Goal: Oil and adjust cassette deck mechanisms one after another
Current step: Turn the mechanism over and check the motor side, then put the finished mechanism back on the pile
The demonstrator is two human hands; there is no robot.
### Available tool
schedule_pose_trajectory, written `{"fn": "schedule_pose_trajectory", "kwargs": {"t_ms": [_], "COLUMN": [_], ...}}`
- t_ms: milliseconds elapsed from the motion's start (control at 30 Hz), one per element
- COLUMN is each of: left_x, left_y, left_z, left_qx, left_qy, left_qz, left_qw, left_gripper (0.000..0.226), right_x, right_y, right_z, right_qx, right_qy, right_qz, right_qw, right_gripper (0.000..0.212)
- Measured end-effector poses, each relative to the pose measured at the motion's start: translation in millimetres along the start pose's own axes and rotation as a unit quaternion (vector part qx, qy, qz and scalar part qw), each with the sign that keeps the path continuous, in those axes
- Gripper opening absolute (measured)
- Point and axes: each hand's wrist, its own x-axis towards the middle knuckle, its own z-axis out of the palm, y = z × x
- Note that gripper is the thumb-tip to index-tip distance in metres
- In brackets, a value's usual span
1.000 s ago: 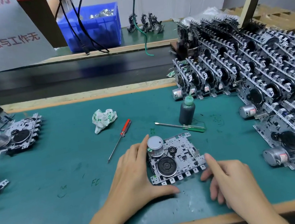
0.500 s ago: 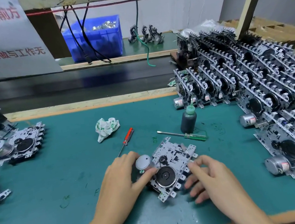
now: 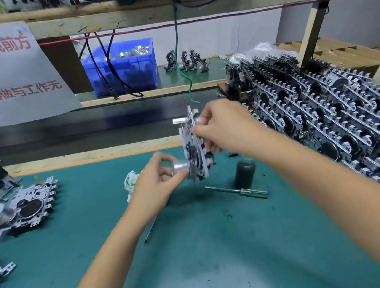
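A silver cassette deck mechanism point(image 3: 194, 150) is held up on edge above the green mat point(image 3: 221, 247), blurred by motion. My left hand point(image 3: 158, 186) grips its round silver motor at the lower left. My right hand point(image 3: 220, 125) pinches the plate's upper right side. Below them stands a dark oil bottle point(image 3: 244, 173), its top hidden behind my right forearm. A green-handled screwdriver point(image 3: 237, 190) lies in front of the bottle. Only the shaft of another screwdriver point(image 3: 150, 230) shows under my left wrist.
A large stack of mechanisms point(image 3: 337, 121) fills the right side. Several more mechanisms point(image 3: 27, 209) lie at the left edge. A crumpled cloth point(image 3: 130, 182) sits behind my left hand. A blue bin point(image 3: 124, 65) stands beyond a dark conveyor belt point(image 3: 75, 131).
Both hands have lifted the mechanism off the mat and turned it from flat to standing on edge. The camera has tilted upward.
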Motion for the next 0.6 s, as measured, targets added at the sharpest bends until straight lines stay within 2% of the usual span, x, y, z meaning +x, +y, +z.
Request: {"fn": "schedule_pose_trajectory", "kwargs": {"t_ms": [167, 300, 467, 600], "left_x": [70, 95, 106, 110], "left_y": [-6, -21, -13, -11], "left_z": [24, 51, 79, 87], "left_qx": [0.068, 0.158, 0.227, 0.248], "left_qy": [-0.022, -0.035, -0.057, -0.069], "left_qz": [-0.018, -0.013, 0.032, 0.050], "left_qw": [0.997, 0.987, 0.972, 0.965], "left_gripper": [0.024, 0.029, 0.029, 0.031], "right_x": [73, 102, 120, 122], "right_y": [22, 45, 51, 59], "right_z": [-2, 9, 7, 0], "right_qx": [-0.104, -0.173, -0.317, -0.368], "right_qy": [-0.068, -0.124, -0.121, -0.100], "right_qz": [0.025, 0.055, 0.052, 0.021], "right_qw": [0.992, 0.976, 0.939, 0.924], "right_gripper": [0.021, 0.036, 0.030, 0.021]}}
